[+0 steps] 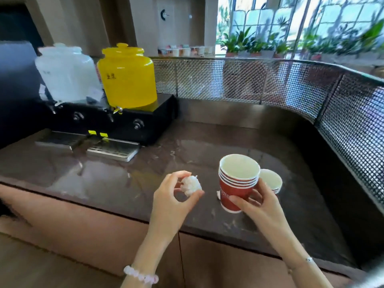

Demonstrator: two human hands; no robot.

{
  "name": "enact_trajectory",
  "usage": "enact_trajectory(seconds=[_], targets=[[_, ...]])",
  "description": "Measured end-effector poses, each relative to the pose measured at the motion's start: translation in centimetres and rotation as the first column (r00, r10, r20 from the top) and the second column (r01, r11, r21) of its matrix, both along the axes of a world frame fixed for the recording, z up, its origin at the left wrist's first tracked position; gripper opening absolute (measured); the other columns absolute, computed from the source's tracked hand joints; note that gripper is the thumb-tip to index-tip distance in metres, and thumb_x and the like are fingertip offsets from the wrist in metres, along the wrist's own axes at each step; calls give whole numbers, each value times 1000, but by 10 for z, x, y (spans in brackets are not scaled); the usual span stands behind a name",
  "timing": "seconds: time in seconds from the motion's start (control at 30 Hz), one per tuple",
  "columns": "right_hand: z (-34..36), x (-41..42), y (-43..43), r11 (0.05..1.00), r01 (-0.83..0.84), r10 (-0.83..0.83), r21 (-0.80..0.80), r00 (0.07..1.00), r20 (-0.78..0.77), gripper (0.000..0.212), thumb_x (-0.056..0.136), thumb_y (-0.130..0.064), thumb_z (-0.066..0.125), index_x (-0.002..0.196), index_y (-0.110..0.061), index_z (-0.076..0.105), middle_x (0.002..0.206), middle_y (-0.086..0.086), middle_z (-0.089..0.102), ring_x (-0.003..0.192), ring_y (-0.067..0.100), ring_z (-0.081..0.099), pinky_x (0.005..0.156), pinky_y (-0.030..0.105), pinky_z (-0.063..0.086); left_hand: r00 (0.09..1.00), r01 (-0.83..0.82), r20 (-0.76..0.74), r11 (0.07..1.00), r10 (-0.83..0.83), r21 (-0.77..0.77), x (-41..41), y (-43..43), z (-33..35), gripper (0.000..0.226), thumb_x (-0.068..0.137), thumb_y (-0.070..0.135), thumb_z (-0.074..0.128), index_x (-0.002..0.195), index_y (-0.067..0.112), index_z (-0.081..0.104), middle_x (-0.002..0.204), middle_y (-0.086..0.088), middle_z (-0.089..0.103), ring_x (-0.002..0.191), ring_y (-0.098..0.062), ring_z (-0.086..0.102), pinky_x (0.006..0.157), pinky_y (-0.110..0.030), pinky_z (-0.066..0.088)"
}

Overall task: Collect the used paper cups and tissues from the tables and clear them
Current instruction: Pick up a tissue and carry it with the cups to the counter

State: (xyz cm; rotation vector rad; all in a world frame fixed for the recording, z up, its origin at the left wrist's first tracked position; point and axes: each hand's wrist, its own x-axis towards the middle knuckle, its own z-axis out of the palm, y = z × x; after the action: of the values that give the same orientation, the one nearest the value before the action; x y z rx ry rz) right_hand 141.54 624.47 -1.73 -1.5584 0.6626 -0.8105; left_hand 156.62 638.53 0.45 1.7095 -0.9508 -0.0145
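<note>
A stack of several red paper cups [236, 185] with white insides is held tilted just above the dark counter [116, 183], with my right hand [256, 203] gripping its lower side. Behind it stands a second, shorter stack of cups [272, 180], partly hidden. My left hand [173, 201] pinches a crumpled white tissue ball [191, 185] between thumb and fingers, a little left of the red cups. A small white scrap [218, 194] peeks out beside the cups' base.
A yellow drink dispenser [127, 80] and a clear one [66, 73] sit on a black stand [133, 123] at the back left, with metal drip trays [113, 150] in front. A metal mesh screen [270, 82] fences the counter's back and right sides.
</note>
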Motion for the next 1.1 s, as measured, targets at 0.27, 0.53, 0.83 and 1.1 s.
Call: enact_trajectory(seconds=[0.27, 0.53, 0.83, 1.1], targets=[[-2, 8, -16, 974, 222, -223, -51, 975, -14, 57, 69, -11, 81, 114, -34, 55, 101, -22, 69, 96, -4, 65, 71, 6, 48, 973, 225, -49, 974, -223, 21, 40, -53, -22, 36, 69, 18, 81, 99, 26, 62, 96, 13, 63, 90, 1, 58, 72, -6, 43], [-8, 5, -18, 944, 317, -319, -94, 948, -6, 63, 71, -10, 79, 125, -27, 51, 106, -21, 67, 99, -3, 63, 73, 7, 48, 934, 354, -71, 934, -350, 44, 47, -82, -43, 35, 69, 21, 80, 99, 25, 63, 96, 12, 63, 90, -2, 60, 73, -7, 44], [-7, -2, -19, 939, 330, -332, -98, 943, -7, 58, 71, -7, 79, 115, -35, 54, 101, -23, 68, 96, -3, 64, 72, 7, 48, 946, 324, -85, 926, -314, 194, 53, -95, -85, 37, 68, 19, 81, 93, 34, 59, 93, 10, 61, 85, 0, 57, 74, -13, 46], [-5, -11, -30, 943, 327, -328, -68, 944, -8, 56, 70, -9, 79, 116, -31, 56, 102, -22, 69, 98, -2, 64, 75, 7, 48, 959, 284, -73, 921, -275, 268, 48, -116, -107, 35, 71, 17, 79, 101, 21, 62, 99, 10, 59, 88, -4, 58, 79, -19, 46]])
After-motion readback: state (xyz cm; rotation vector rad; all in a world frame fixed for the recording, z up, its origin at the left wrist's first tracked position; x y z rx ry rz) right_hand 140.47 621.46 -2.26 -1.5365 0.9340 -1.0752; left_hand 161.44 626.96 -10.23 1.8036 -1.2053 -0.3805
